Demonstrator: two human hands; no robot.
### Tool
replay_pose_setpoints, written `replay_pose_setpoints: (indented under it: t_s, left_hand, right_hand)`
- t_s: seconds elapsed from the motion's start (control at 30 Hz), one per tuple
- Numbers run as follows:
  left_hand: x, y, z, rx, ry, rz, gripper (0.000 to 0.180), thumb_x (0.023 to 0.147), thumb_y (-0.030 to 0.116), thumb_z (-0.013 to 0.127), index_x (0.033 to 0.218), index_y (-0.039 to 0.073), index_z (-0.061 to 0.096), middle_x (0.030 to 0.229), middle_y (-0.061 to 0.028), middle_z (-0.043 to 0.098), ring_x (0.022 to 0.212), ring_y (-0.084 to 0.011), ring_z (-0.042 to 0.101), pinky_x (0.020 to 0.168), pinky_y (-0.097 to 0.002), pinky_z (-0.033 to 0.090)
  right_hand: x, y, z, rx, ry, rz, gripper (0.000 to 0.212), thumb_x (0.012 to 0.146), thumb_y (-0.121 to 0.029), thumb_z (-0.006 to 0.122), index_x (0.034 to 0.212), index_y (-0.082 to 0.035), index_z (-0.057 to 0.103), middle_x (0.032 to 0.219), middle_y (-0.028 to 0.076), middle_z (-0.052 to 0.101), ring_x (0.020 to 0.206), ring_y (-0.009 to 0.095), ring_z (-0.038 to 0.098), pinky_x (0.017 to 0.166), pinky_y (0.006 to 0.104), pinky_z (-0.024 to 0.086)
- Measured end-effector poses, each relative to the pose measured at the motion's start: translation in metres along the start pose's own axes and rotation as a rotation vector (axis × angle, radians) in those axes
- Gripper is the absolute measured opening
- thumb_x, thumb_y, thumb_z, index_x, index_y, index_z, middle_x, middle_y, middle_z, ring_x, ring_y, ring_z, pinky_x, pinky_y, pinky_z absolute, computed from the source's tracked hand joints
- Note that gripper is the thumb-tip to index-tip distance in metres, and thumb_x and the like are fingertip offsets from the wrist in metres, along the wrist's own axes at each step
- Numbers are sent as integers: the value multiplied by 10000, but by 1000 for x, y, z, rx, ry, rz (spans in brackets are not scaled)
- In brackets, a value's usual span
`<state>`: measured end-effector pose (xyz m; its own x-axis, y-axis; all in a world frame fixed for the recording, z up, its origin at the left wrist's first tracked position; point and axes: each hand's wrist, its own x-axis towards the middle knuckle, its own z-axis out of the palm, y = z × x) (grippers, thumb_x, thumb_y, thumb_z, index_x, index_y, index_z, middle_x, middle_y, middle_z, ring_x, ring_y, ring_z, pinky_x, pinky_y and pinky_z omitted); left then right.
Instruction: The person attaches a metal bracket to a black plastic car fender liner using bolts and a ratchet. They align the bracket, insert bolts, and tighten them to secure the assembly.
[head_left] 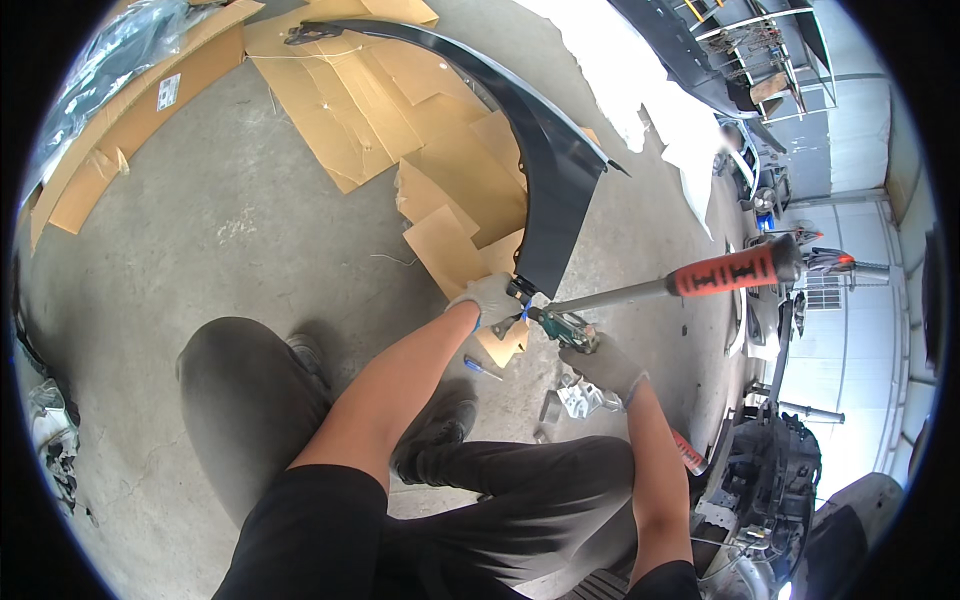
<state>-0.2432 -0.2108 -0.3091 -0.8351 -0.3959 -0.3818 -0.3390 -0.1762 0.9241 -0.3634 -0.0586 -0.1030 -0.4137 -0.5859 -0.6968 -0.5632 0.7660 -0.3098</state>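
Note:
A black, curved car fender [560, 165] lies with its narrow end towards me. My left hand [490, 300], in a light glove, is closed round that end. A long-handled tool that looks like a lever riveter [615, 297] meets the fender there; its dark green head [565, 330] is close to the left fingers. My right hand [605, 365], also gloved, grips the tool by the head. One long arm with a red and black grip [735, 272] points out to the right. A second red grip [688, 452] shows beside my right forearm. The exact contact point is partly hidden.
Flattened cardboard [465, 185] lies under the fender. A blue-handled screwdriver [478, 367] and a clear plastic bag of small parts [588, 398] rest on the concrete floor. A long cardboard box [150, 120] stands far left; white sheeting [610, 70] lies beyond the fender. Car parts [765, 480] stand right.

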Motion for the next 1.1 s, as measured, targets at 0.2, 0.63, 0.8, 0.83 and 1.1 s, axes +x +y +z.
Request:
replay_pose_setpoints:
  t_s: [0.2,0.63,0.8,0.83,1.1]
  left_hand:
    - [-12,9,-3,57,39,-8,290,783,201,669,1002,12,680,936,-171,723,913,-301,688,875,-374,479]
    - [-34,38,-11,90,-4,-35,315,782,193,669,1043,17,683,894,-165,735,909,-274,700,861,-374,511]
    - [-18,14,-3,22,57,5,261,791,169,655,999,16,691,811,-136,739,838,-250,722,809,-376,534]
    - [-13,12,-3,21,19,-2,233,807,144,647,996,16,692,771,-111,730,760,-211,716,715,-358,546]
    - [-16,-3,-5,65,23,31,381,874,351,664,1096,47,725,992,-160,750,906,-283,724,792,-435,557]
  right_hand:
    - [-7,-16,1,-223,42,-54,400,884,-351,696,1107,-22,667,842,145,700,758,248,652,749,405,522]
    - [-23,-42,7,-864,141,-61,623,905,-242,576,1506,-174,424,1023,237,711,958,423,689,834,526,535]
    - [-38,-56,10,-806,378,-28,698,875,-177,618,1530,-181,380,1073,213,697,956,403,692,811,518,543]
    - [-45,-64,8,-786,439,8,717,867,-167,630,1535,-185,371,1082,209,694,954,399,692,804,516,544]
    - [-95,-78,33,-831,545,-185,751,852,-102,627,1547,-158,348,1063,167,691,873,343,711,714,452,577]
